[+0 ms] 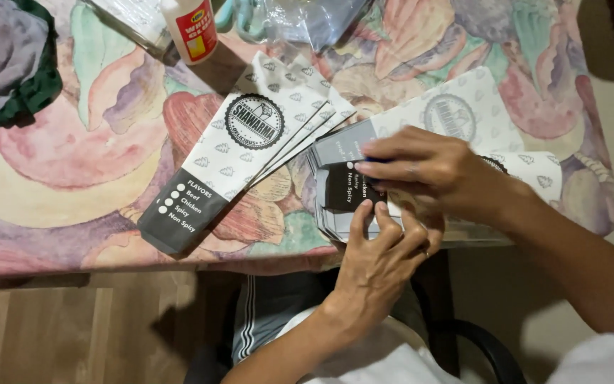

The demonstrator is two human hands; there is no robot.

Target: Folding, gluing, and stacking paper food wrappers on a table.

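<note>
The paper bags (250,142) look thin, smooth and matt, the table (72,185) wears a soft painted cloth, the glue bottle (192,28) is shiny plastic, the clear wrap (307,18) is glossy plastic, the floor (72,334) is smooth wood, and the far left bundle (5,57) is cloth.
</note>
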